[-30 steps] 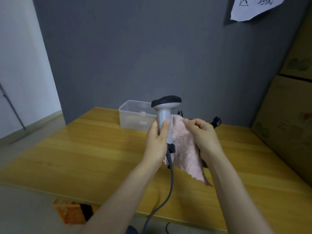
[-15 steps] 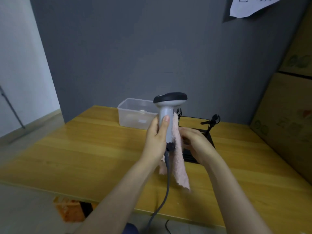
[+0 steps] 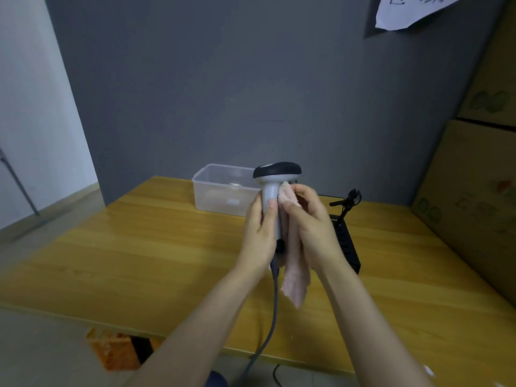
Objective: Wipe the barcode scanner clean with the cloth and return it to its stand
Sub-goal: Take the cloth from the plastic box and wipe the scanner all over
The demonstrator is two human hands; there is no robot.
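I hold a grey barcode scanner (image 3: 272,180) with a black head upright above the wooden table (image 3: 139,247). My left hand (image 3: 259,233) grips its handle from the left. My right hand (image 3: 310,219) presses a pink cloth (image 3: 294,277) against the handle's right side, just under the head; the cloth's loose end hangs down. A grey cable (image 3: 272,317) drops from the scanner's base past the table's front edge. The black stand (image 3: 346,241) sits on the table right behind my right hand, its clip arm (image 3: 349,201) pointing up.
A clear plastic box (image 3: 223,191) stands at the back of the table by the grey wall. Stacked cardboard boxes (image 3: 480,191) fill the right side. An orange object (image 3: 114,350) lies on the floor below the front edge.
My right hand with the cloth has slid up the handle from near its base to just below the head. The scanner stays upright in my left hand.
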